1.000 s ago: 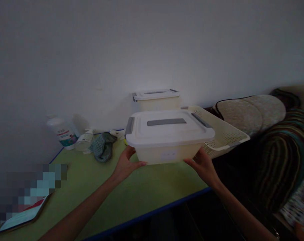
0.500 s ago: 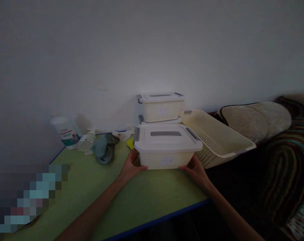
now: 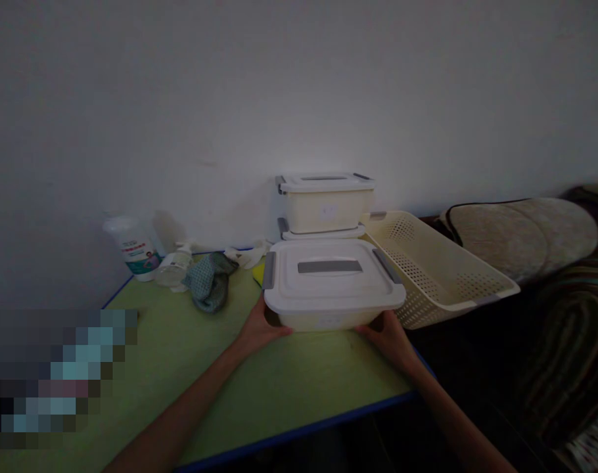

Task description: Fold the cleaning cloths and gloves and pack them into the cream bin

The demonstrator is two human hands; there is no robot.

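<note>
Between my two hands is a cream storage box (image 3: 334,279) with a white lid, grey side latches and a grey handle. My left hand (image 3: 262,326) grips its lower left side, thumb at the front bottom edge. On the lower right side my right hand (image 3: 385,332) does the same; most fingers of both hands are hidden behind the box. Just behind stands a stack of two similar boxes, the upper one (image 3: 328,209) plainly visible, the lower one (image 3: 323,233) mostly covered by the box in my hands.
A cream perforated basket (image 3: 457,305) stands on the right. At the back left of the green table (image 3: 279,401) are a white bottle (image 3: 134,249), a clear pump bottle (image 3: 174,268), a grey-green cloth (image 3: 210,282) and something yellow (image 3: 259,274). Rolled bedding (image 3: 526,230) lies beyond the basket.
The box between my hands has tipped toward me, showing more of its lid and less of its front. My hands keep their hold. The whole view has shifted slightly.
</note>
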